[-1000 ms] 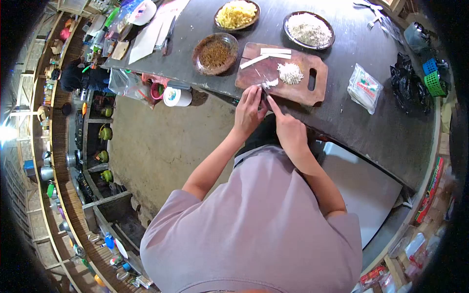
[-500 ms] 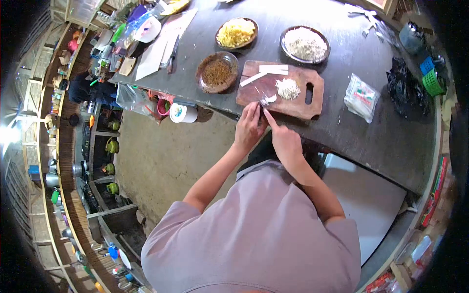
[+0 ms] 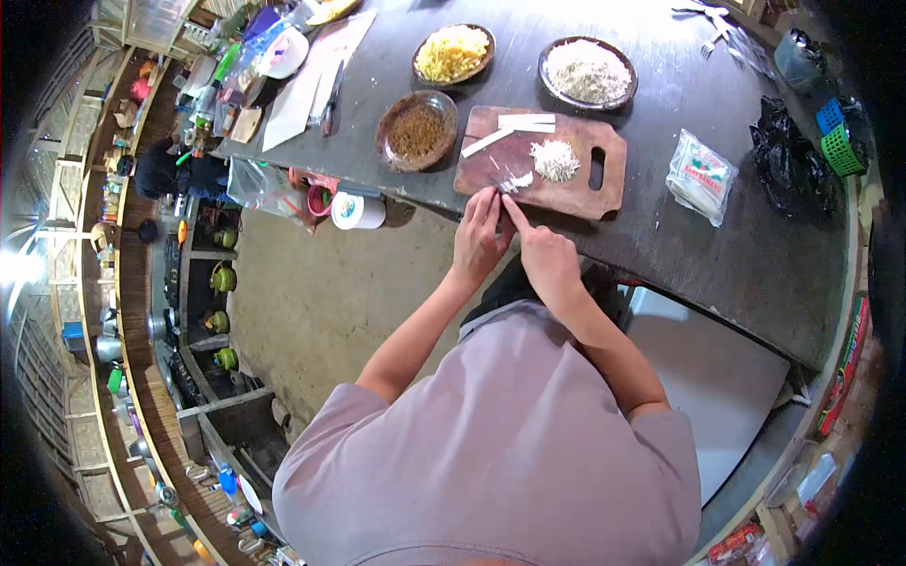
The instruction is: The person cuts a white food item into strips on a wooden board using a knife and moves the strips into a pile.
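A wooden cutting board (image 3: 590, 198) lies at the table's near edge. On it are pale white strips (image 3: 527, 124), a heap of finely chopped white bits (image 3: 555, 160) and a smaller heap of white slivers (image 3: 515, 182). At the board's near edge, my left hand (image 3: 481, 236) presses its fingers together just below the slivers; what lies under the fingertips is hidden. Beside it my right hand (image 3: 550, 264) is closed, its index finger stretched forward along what looks like a knife, mostly hidden by the hands. The two hands nearly touch at the fingertips.
Behind the board stand a brown plate of dark crumbs (image 3: 417, 132), a plate of yellow shreds (image 3: 454, 54) and a plate of white flour-like stuff (image 3: 589, 74). A plastic packet (image 3: 700, 177) and a black bag (image 3: 791, 160) lie right. Another knife (image 3: 332, 99) lies left.
The view has shifted slightly, so the table things sit a little higher. Both hands stay at the board's near edge, and the right index finger has moved slightly closer to the left fingertips.
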The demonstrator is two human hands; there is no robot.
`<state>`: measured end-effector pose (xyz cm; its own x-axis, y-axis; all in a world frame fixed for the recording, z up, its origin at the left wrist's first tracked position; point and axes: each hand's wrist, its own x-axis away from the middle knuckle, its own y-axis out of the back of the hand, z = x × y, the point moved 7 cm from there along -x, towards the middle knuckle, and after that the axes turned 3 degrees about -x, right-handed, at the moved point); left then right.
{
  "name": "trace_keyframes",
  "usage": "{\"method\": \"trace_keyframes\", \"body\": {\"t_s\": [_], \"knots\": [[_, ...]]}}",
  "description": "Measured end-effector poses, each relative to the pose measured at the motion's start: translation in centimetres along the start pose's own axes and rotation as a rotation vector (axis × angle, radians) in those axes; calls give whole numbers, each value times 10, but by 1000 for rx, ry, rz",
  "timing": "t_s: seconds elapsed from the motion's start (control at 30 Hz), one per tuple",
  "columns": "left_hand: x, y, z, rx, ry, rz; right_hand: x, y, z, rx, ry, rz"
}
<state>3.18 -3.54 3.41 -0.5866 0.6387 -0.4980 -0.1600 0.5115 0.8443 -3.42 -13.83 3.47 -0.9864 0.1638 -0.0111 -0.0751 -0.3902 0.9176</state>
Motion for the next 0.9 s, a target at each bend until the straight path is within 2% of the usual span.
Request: {"method": "trace_keyframes", "body": {"t_s": [0.1, 0.27, 0.37, 0.43, 0.57, 0.73, 0.9], "knots": [[1, -1, 1, 1, 13, 11, -8, -2, 5, 27, 2, -37], [-1, -1, 2, -8, 22, -14, 30, 10, -10, -16, -9, 41], [6, -5, 2, 30, 34, -8, 19, 1, -8, -11, -41, 101], [4, -1, 0, 33, 46, 18, 2, 1, 0, -41, 33, -52], [4, 0, 1, 38, 21, 3, -5, -3, 4, 27, 24, -23], [3, 1, 2, 42, 32, 4, 31, 9, -10, 42, -1, 34], [1, -3, 4, 71, 22, 18, 3, 3, -2, -21, -28, 19]]}}
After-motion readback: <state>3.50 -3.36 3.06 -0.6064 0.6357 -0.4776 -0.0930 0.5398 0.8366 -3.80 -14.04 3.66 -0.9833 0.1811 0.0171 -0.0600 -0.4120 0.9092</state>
